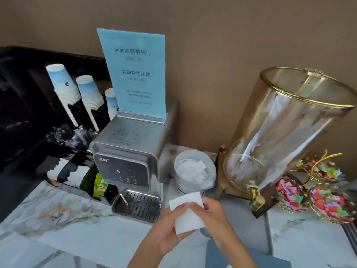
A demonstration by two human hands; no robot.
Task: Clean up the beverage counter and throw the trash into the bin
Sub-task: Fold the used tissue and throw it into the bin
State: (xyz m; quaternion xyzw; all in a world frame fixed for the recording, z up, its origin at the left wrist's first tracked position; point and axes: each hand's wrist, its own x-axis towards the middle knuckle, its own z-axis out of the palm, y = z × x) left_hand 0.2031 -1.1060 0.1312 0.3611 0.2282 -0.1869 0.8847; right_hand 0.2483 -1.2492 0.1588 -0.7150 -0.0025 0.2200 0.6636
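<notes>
Both hands hold one white paper napkin (187, 213) just above the near edge of the marble counter (81, 235). The left hand (170, 229) pinches its lower left side between thumb and fingers, and the right hand (210, 211) closes on its right edge. Held flat between two hands like this, it looks ready either to be folded for wiping or to be dropped as trash.

The small lined bin (194, 171) stands just beyond the napkin, between the water dispenser (131, 163) on the left and the glass drink dispenser (286, 132) on the right. Its place within easy reach suits quick disposal, and white paper already lies in it.

A blue sign (135, 72) stands on the water dispenser, where guests would read it. Three stacks of paper cups (63, 84) sit at the far left. Green tea packets (100, 185) lean beside the machine; I cannot count them. Two bowls of wrapped sweets (328, 202) are clear at the right, with a likely third behind.
</notes>
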